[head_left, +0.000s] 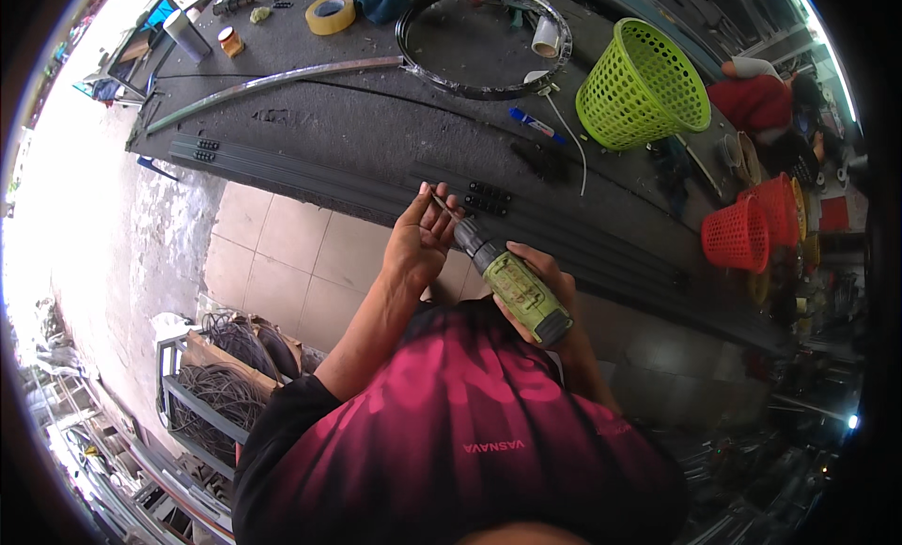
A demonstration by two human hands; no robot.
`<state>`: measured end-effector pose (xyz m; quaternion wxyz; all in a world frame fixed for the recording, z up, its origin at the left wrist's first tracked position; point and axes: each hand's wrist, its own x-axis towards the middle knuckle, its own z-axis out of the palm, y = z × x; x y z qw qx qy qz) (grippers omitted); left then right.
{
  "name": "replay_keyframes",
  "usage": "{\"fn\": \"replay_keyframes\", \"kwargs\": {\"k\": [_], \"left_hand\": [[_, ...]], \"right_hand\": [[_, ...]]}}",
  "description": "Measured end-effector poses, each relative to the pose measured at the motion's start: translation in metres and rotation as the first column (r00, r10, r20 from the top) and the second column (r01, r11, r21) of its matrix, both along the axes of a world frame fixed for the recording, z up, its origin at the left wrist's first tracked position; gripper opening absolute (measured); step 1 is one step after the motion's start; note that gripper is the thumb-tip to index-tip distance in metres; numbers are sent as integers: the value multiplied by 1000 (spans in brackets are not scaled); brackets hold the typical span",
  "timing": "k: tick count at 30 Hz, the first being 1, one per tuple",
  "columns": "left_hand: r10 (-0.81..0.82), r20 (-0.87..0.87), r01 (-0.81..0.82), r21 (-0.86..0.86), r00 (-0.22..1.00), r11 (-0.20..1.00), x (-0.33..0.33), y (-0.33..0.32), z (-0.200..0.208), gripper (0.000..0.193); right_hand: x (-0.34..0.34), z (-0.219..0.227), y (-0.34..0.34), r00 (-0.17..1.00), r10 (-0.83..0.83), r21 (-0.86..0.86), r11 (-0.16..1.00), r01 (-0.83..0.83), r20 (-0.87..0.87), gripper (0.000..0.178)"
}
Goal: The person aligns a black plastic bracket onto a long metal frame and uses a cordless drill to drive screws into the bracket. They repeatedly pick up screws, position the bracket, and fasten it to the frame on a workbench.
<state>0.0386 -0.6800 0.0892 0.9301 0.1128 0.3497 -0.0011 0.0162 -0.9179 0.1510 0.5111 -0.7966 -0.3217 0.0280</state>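
Observation:
My right hand [547,274] is wrapped round a green and black cordless drill [521,296], which points up and to the left. A thin bit [445,207] sticks out of its dark chuck. At the tip of that bit, my left hand [421,242] has its palm turned up, with thumb and fingers curled together. Whatever is pinched there is too small to make out. Just beyond both hands, long dark metal profiles [319,177] lie along the near edge of the table [310,103]. Small black fittings [489,197] sit on the profiles right of the left hand.
A green perforated basket [644,89], a blue marker [537,125], a black ring-shaped coil [404,38] and a tape roll [331,14] are on the table. Red baskets [736,235] stand at the right, near another person [756,103]. Coiled wire [221,395] fills a rack at lower left.

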Motion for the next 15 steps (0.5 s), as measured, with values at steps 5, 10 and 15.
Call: {"fn": "replay_keyframes", "kwargs": {"k": [5, 10, 15], "left_hand": [[-96, -102, 95, -16, 990, 995, -14, -1, -22, 19], [-78, -134, 68, -77, 988, 995, -31, -8, -26, 25], [-100, -28, 94, -155, 995, 983, -37, 0, -19, 44]], "right_hand": [[6, 17, -10, 995, 37, -103, 994, -46, -88, 76], [21, 40, -9, 961, 84, -147, 981, -126, -262, 72], [33, 55, 1, 955, 70, -174, 977, -125, -289, 69]]}}
